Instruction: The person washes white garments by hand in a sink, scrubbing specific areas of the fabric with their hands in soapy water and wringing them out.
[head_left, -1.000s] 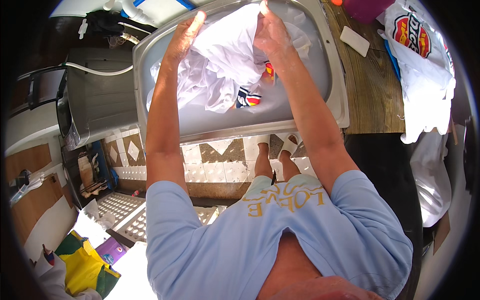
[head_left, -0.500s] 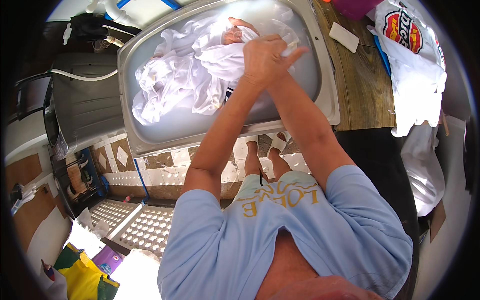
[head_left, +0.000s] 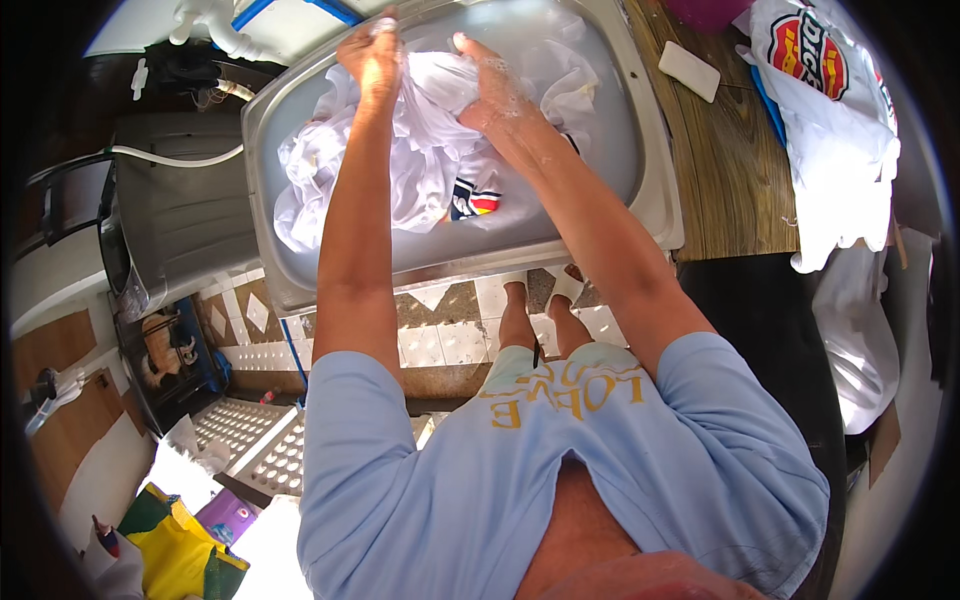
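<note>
A soaked white garment (head_left: 425, 150) lies bunched in cloudy water inside a metal sink basin (head_left: 660, 190). My left hand (head_left: 372, 58) is closed on a raised fold of it, near the basin's far left side. Suds coat my right hand (head_left: 490, 90), which grips the same cloth between thumb and fingers, just to the right. A taut stretch of fabric runs between the two hands. A dark, red and yellow patch (head_left: 475, 198) shows on the cloth nearer me. More white cloth (head_left: 572, 95) floats to the right of my right hand.
Right of the basin, a wooden counter (head_left: 735, 190) holds a white bar (head_left: 689, 71). A white printed cloth (head_left: 835, 140) hangs over the counter's right side. A grey ribbed surface (head_left: 185, 190) adjoins the basin's left, with a pale hose (head_left: 180, 155) crossing it.
My left hand has moved left and away from me, off my right wrist, lifting cloth. My right hand is now more exposed. The coloured patch on the garment has come into fuller view.
</note>
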